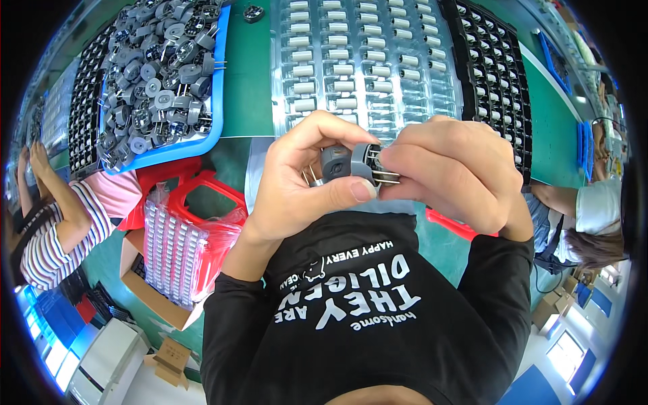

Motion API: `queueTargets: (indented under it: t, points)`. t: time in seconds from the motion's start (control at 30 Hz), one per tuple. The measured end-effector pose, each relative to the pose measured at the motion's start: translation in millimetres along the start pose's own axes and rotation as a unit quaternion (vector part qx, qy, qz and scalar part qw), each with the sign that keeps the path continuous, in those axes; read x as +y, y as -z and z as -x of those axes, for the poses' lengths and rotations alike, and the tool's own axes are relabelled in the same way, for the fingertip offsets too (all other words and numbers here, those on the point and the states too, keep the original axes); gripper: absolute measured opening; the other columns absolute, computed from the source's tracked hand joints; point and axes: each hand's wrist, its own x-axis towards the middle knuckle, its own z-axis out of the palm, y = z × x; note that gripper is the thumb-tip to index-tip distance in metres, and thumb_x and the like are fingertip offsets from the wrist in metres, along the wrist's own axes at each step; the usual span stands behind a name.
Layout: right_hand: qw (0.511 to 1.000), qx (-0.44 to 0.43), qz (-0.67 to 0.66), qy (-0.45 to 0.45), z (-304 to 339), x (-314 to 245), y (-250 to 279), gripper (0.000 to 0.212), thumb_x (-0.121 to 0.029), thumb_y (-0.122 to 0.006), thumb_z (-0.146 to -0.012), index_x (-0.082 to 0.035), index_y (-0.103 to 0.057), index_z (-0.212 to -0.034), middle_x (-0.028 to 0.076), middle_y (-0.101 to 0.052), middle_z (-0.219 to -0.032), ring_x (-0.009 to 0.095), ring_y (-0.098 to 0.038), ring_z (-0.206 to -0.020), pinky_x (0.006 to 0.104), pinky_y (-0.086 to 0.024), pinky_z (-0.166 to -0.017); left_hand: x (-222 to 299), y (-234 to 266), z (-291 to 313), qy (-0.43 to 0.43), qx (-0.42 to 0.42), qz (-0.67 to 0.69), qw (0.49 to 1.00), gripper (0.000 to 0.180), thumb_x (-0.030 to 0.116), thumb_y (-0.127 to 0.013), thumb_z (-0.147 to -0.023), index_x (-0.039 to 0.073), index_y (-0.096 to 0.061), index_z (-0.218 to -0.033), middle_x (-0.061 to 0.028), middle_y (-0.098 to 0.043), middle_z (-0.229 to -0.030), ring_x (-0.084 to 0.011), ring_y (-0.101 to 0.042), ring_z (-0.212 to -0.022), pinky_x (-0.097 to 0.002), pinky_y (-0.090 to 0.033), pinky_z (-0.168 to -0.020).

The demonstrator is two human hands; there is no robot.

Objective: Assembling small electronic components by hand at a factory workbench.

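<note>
Beside the green counter (246, 101), gripping grey caps (335, 160) with left fingers (341, 194), touching metal pins (386, 178) with curled right fingers (422, 158) in an unclear hold, possibly risking bent pins from sideways pressure or drops from slipping.

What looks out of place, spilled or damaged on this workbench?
One small round component looks astray: it lies alone on the green tabletop, to the right of the blue plastic bin where similar ones are heaped. No damage stands out.
</note>
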Motion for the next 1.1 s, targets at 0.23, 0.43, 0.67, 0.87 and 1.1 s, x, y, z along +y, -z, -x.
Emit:
queueTargets:
  t: [0.23,0.43,0.67,0.87,1.1]
  points:
    - [0.999,-0.014,-0.027,-0.028,-1.5,-2.4,3.9,0.037,-0.019,-0.082,-0.066,0.005,-0.068,-0.092,0.013,-0.066,-0.08,0.021,-0.065,-0.061,0.0268,-0.051,-0.049,1.5,-2.5,0.9,-0.001,-0.011,-0.001,1.0,0.04,0.007,-0.082,-0.077,0.0,-0.06,-0.109,-0.0068,-0.064,-0.105,-0.0116,-0.06,-0.096,-0.0262,-0.047,-0.086]
    - [0.998,-0.021,-0.037,-0.044,3.0,-2.9,6.1,0.034,-0.017,-0.081,-0.068,0.004,-0.068,-0.091,0.014,-0.065,-0.081,0.022,-0.065,-0.062,0.0285,-0.052,-0.051,-1.0,-2.8,-0.7,-0.004,-0.03,-0.034,0.999,0.039,0.004,-0.082,-0.075,0.0,-0.061,-0.108,-0.0069,-0.064,-0.105,-0.0113,-0.059,-0.096,-0.0262,-0.046,-0.084]
    - [0.941,0.013,-0.248,-0.231,14.3,-12.7,4.8,0.022,-0.005,-0.079,-0.074,0.004,-0.07,-0.092,0.015,-0.068,-0.093,0.024,-0.067,-0.078,0.03,-0.053,-0.066,-11.5,-10.7,7.3,-0.071,-0.002,-0.057,0.996,0.05,-0.004,-0.083,-0.067,0.002,-0.053,-0.106,-0.0147,-0.06,-0.102,-0.0198,-0.059,-0.093,-0.0316,-0.046,-0.083]
    - [0.895,0.04,-0.32,-0.309,51.0,-29.6,-1.0,0.01,0.0,-0.075,-0.078,0.001,-0.07,-0.087,0.012,-0.068,-0.091,0.023,-0.066,-0.078,0.0307,-0.052,-0.068,-31.6,-21.9,21.6,0.001,-0.051,-0.076,0.996,0.054,-0.004,-0.084,-0.067,0.004,-0.05,-0.107,-0.0106,-0.057,-0.1,-0.0164,-0.056,-0.09,-0.0296,-0.044,-0.081]
    - [0.899,0.001,0.214,-0.381,92.6,-26.2,101.3,0.011,0.009,-0.065,-0.077,0.0,-0.066,-0.084,0.011,-0.07,-0.092,0.023,-0.068,-0.079,0.0296,-0.053,-0.068,-63.4,-19.9,58.7,0.302,-0.003,0.116,0.946,0.022,-0.007,-0.05,-0.092,-0.001,-0.046,-0.113,-0.0144,-0.052,-0.107,-0.0152,-0.055,-0.071,-0.0202,-0.035,-0.043]
